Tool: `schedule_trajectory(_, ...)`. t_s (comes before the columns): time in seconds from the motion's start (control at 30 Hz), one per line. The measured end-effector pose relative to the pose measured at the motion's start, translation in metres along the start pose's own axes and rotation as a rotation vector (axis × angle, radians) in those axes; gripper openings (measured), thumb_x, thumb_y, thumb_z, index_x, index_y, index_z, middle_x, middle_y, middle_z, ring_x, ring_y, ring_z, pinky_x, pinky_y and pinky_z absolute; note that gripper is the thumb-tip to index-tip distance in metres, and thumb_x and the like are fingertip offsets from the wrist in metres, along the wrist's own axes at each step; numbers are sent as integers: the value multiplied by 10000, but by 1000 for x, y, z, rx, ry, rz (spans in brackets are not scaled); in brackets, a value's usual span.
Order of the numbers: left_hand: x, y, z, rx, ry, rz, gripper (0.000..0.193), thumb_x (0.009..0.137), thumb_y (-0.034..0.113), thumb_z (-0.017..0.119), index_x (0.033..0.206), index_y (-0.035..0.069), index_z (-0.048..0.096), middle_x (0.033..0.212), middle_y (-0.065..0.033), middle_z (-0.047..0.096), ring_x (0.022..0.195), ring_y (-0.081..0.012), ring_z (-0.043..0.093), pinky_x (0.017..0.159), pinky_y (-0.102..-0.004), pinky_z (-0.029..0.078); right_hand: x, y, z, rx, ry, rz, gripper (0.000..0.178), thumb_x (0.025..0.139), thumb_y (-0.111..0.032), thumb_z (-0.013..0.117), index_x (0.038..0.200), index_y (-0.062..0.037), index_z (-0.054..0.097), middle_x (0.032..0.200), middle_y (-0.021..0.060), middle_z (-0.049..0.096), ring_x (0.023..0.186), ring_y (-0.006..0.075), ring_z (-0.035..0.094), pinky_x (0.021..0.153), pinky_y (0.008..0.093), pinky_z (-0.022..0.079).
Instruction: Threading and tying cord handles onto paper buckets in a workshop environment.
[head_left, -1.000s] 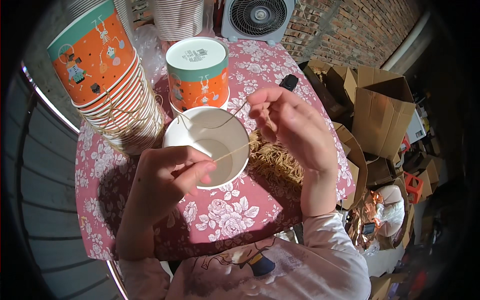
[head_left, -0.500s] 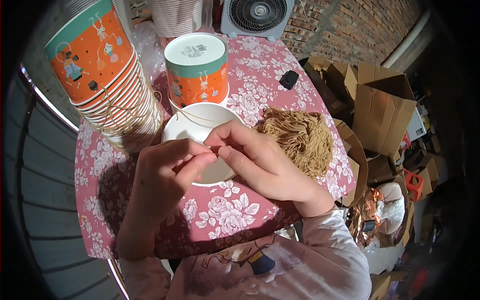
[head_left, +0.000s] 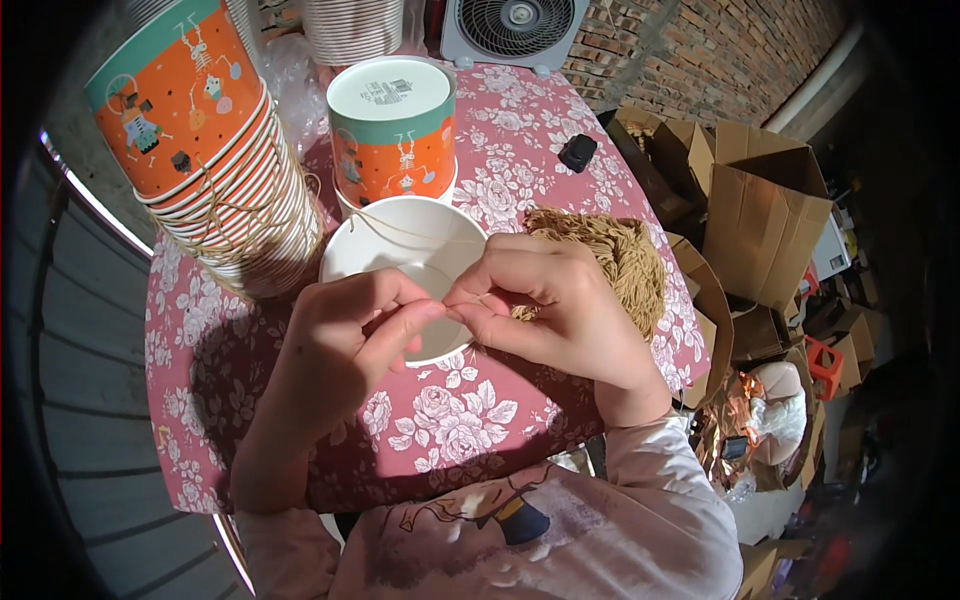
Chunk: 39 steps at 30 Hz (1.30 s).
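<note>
Got cord [head_left: 400, 234] pinched in left hand [head_left: 340, 325] and right hand [head_left: 555, 305], fingertips close over white tub [head_left: 350, 262], prob for finer control.

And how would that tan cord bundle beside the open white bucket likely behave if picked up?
The tan cord bundle would probably sag, since its thin strands bend loosely. Some might tangle or trail, as they lie crossed over one another. It seems unlikely to roll, lying in an uneven, spread-out heap.
</note>
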<state>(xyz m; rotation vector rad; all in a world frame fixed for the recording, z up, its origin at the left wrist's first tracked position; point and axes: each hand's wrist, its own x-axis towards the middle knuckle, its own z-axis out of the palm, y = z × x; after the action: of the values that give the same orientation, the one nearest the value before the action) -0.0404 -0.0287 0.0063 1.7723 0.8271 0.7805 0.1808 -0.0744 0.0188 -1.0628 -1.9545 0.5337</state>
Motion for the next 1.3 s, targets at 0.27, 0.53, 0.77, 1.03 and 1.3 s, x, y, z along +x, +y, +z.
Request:
schedule_trajectory(0.27,2,-15,-2,233,-145,325,140,874,81,763,975,3,705,809,-100,695,685,-184,672,631,-305,531,-3,-5,-15,-70,59,4,98,801,-15,770,898,-21,777,751,30,679,613,109,549,546,276,400)
schedule_trajectory(0.53,1,-18,0,745,-271,243,320,748,65,769,1057,33,690,839,-147,659,820,-330,684,783,-415,541,-5,-19,-26,-110,72,-52,72,726,-19,744,794,-20,721,738,52,685,635,136,618,536,259,420)
schedule_trajectory(0.77,3,-7,-17,136,-80,185,438,784,-68,630,1219,-14,616,961,-91,712,885,-131,675,806,-294,537,-5,-9,-16,-359,-83,-209,106,831,-112,730,905,-67,669,1042,54,670,760,260,706,620,377,569)
schedule_trajectory(1.03,1,-10,-18,59,-75,198,494,786,-93,593,1275,-29,579,1054,-122,721,982,-147,686,901,-299,536,1,-7,-11,-344,80,-145,127,854,-96,746,947,-46,674,1040,72,683,724,242,707,623,346,580)
schedule_trajectory(1.3,1,-9,-14,-8,-39,220,451,793,-20,652,1242,3,606,980,-117,744,885,-159,724,809,-313,568,4,-6,-5,-454,142,-185,202,757,-16,794,944,-29,719,961,95,712,917,255,743,735,340,616)
